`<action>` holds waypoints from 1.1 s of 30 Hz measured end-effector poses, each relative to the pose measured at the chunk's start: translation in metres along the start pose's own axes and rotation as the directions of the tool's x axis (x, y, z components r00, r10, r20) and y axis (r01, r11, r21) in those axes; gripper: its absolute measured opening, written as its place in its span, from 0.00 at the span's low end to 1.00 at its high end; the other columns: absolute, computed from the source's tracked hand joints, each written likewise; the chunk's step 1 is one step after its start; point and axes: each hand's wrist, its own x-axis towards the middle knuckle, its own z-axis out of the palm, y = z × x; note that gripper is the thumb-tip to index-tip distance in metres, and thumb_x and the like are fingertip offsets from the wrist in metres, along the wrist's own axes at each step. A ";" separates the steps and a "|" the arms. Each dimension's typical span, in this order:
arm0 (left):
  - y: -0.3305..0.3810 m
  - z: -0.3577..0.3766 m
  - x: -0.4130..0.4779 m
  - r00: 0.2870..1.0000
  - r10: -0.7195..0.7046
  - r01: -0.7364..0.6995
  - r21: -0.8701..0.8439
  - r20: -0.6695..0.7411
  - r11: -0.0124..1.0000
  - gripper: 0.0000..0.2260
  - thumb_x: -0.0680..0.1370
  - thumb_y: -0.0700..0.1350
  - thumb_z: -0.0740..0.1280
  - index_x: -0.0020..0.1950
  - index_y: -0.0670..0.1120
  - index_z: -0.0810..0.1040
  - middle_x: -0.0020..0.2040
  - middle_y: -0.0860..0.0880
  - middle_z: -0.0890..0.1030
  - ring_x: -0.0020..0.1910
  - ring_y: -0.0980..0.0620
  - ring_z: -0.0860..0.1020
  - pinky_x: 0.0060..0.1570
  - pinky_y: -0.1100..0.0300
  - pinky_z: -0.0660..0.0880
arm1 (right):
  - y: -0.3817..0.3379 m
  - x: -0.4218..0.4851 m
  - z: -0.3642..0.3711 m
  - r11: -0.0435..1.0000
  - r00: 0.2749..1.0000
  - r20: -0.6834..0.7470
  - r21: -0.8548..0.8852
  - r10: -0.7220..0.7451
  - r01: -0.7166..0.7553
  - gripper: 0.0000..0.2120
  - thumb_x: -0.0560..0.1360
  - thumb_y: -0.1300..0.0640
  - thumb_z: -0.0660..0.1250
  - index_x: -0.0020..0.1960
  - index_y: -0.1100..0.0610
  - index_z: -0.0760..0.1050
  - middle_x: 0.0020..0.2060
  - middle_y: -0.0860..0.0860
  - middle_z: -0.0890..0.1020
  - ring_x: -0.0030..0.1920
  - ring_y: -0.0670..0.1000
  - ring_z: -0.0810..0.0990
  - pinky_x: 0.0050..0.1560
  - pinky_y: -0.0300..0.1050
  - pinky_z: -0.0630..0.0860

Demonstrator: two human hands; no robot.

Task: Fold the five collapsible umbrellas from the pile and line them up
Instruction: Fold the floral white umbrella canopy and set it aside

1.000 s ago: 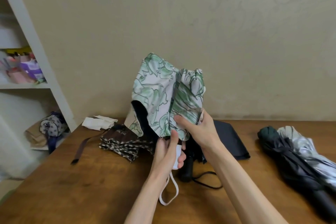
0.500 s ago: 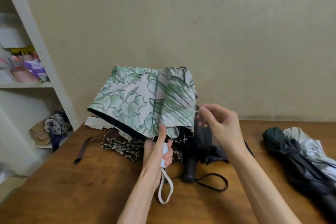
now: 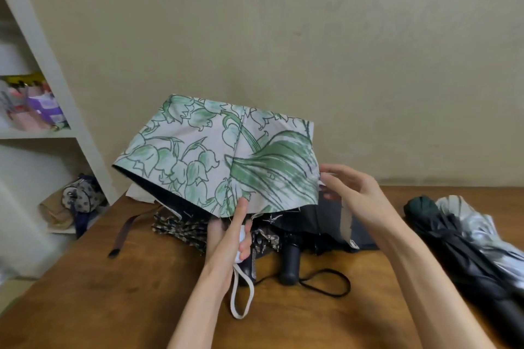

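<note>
Floral umbrella edge between right fingers

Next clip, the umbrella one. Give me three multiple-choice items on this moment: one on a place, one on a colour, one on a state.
1. Where does the dark green bundled umbrella lie?
A) on a chair
B) on the brown wooden table, to the right of the right hand
C) on the floor

2. What colour is the wrist loop hanging below the left hand?
A) red
B) black
C) white

3. How is the canopy of the green floral-print umbrella?
A) rolled tight and strapped
B) loose and spread, held above the table
C) lying flat on the table

Answers: 1 B, it rests on the tabletop near the right edge of the view. 2 C, the loop shows white against the wood. 3 B, its panels fan out unrolled above the tabletop.
</note>
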 end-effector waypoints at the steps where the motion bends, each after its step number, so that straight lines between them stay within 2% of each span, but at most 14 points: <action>1: 0.000 0.001 -0.001 1.000 0.001 -0.001 0.003 0.006 1.000 0.27 0.74 0.62 0.75 0.58 0.39 0.82 0.36 0.47 0.73 0.26 0.53 0.62 0.20 0.62 0.57 | -0.001 -0.001 0.002 1.000 1.000 0.000 0.007 -0.006 0.006 0.12 0.80 0.51 0.73 0.62 0.52 0.85 0.50 0.46 0.89 0.54 0.46 0.87 0.56 0.41 0.83; 4: 0.000 0.003 -0.003 1.000 -0.007 0.007 0.004 0.020 1.000 0.24 0.76 0.60 0.74 0.55 0.39 0.83 0.35 0.47 0.73 0.26 0.54 0.61 0.22 0.62 0.56 | -0.002 0.000 0.011 0.999 0.999 -0.040 -0.026 -0.023 0.022 0.13 0.76 0.46 0.78 0.56 0.52 0.86 0.48 0.44 0.89 0.52 0.42 0.87 0.59 0.44 0.81; 7: 0.001 0.004 -0.005 1.000 -0.014 0.013 0.038 0.025 0.999 0.22 0.78 0.59 0.73 0.49 0.38 0.81 0.33 0.47 0.71 0.25 0.54 0.61 0.22 0.61 0.55 | 0.001 0.003 0.013 0.998 0.994 -0.091 -0.028 -0.062 0.060 0.13 0.76 0.47 0.77 0.48 0.57 0.86 0.40 0.52 0.88 0.43 0.44 0.84 0.54 0.47 0.79; 9: 0.002 0.004 -0.005 1.000 -0.018 0.017 0.035 0.017 0.999 0.21 0.78 0.58 0.73 0.46 0.39 0.78 0.34 0.47 0.70 0.25 0.54 0.61 0.22 0.61 0.55 | 0.001 0.004 0.006 0.996 0.993 -0.086 -0.033 -0.083 0.081 0.13 0.79 0.49 0.74 0.48 0.60 0.85 0.44 0.59 0.88 0.44 0.47 0.82 0.52 0.46 0.78; 11: 0.002 0.003 -0.004 1.000 -0.016 0.015 0.025 0.018 1.000 0.22 0.78 0.58 0.74 0.45 0.39 0.76 0.34 0.47 0.71 0.25 0.54 0.61 0.22 0.61 0.56 | -0.001 0.004 -0.005 0.997 0.995 -0.065 0.006 -0.081 0.081 0.12 0.82 0.53 0.71 0.50 0.63 0.84 0.47 0.61 0.88 0.47 0.48 0.82 0.53 0.42 0.77; 14: 0.002 0.004 -0.005 0.999 -0.017 0.014 0.054 0.044 0.998 0.21 0.78 0.58 0.74 0.39 0.42 0.74 0.34 0.48 0.71 0.25 0.54 0.61 0.24 0.59 0.54 | -0.001 0.006 -0.017 0.997 0.996 -0.042 0.023 -0.079 0.080 0.10 0.84 0.57 0.67 0.52 0.61 0.86 0.50 0.59 0.89 0.51 0.50 0.85 0.58 0.46 0.78; 18: 0.001 0.008 -0.009 0.997 0.000 -0.009 0.114 0.081 0.993 0.23 0.78 0.59 0.73 0.34 0.44 0.72 0.31 0.48 0.70 0.25 0.53 0.61 0.25 0.58 0.54 | -0.010 0.002 -0.013 0.996 0.995 -0.037 0.001 -0.094 0.095 0.09 0.83 0.53 0.70 0.57 0.56 0.86 0.51 0.47 0.90 0.54 0.43 0.87 0.53 0.34 0.80; 22: 0.002 0.007 -0.010 0.996 0.006 -0.020 0.142 0.094 0.990 0.22 0.78 0.58 0.74 0.35 0.44 0.73 0.31 0.48 0.70 0.25 0.53 0.61 0.23 0.61 0.55 | -0.008 0.006 -0.004 0.987 0.979 -0.129 -0.048 -0.159 0.154 0.11 0.81 0.54 0.73 0.49 0.63 0.85 0.45 0.51 0.90 0.45 0.45 0.88 0.45 0.37 0.80; 25: 0.002 0.006 -0.008 0.997 0.002 -0.013 0.141 0.080 0.990 0.22 0.76 0.58 0.75 0.36 0.43 0.73 0.31 0.48 0.71 0.25 0.53 0.62 0.22 0.61 0.56 | -0.005 0.007 -0.003 0.992 0.983 -0.137 -0.051 -0.123 0.117 0.11 0.84 0.57 0.70 0.49 0.65 0.84 0.44 0.52 0.90 0.45 0.45 0.87 0.45 0.38 0.80; 28: 0.002 0.006 -0.008 0.997 0.002 -0.013 0.147 0.078 0.989 0.22 0.76 0.58 0.76 0.35 0.43 0.73 0.31 0.48 0.70 0.24 0.54 0.62 0.22 0.61 0.55 | -0.010 0.005 -0.001 0.994 0.989 -0.102 -0.041 -0.107 0.103 0.06 0.84 0.55 0.70 0.55 0.56 0.85 0.46 0.46 0.90 0.49 0.43 0.88 0.47 0.34 0.80; 30: 0.002 0.004 -0.008 0.996 0.011 -0.025 0.152 0.092 0.988 0.21 0.76 0.58 0.76 0.36 0.43 0.73 0.31 0.47 0.70 0.25 0.53 0.61 0.23 0.61 0.55 | -0.012 0.005 0.000 0.994 0.988 -0.108 -0.028 -0.108 0.106 0.04 0.82 0.51 0.72 0.56 0.46 0.83 0.42 0.40 0.89 0.45 0.37 0.87 0.43 0.29 0.78; 32: 0.002 0.001 -0.008 0.994 0.020 -0.039 0.171 0.112 0.985 0.21 0.76 0.58 0.76 0.35 0.45 0.74 0.32 0.47 0.70 0.25 0.53 0.62 0.24 0.60 0.55 | -0.015 0.008 0.001 0.993 0.978 -0.174 -0.014 -0.114 0.113 0.04 0.81 0.48 0.73 0.54 0.46 0.83 0.39 0.40 0.89 0.42 0.36 0.86 0.41 0.30 0.77; 33: 0.002 -0.001 -0.008 0.993 0.020 -0.041 0.177 0.118 0.983 0.20 0.76 0.58 0.76 0.34 0.46 0.75 0.33 0.46 0.71 0.26 0.53 0.62 0.24 0.59 0.55 | -0.015 0.009 0.002 0.992 0.969 -0.215 -0.002 -0.125 0.127 0.05 0.81 0.48 0.73 0.52 0.49 0.85 0.40 0.43 0.89 0.42 0.39 0.87 0.43 0.34 0.79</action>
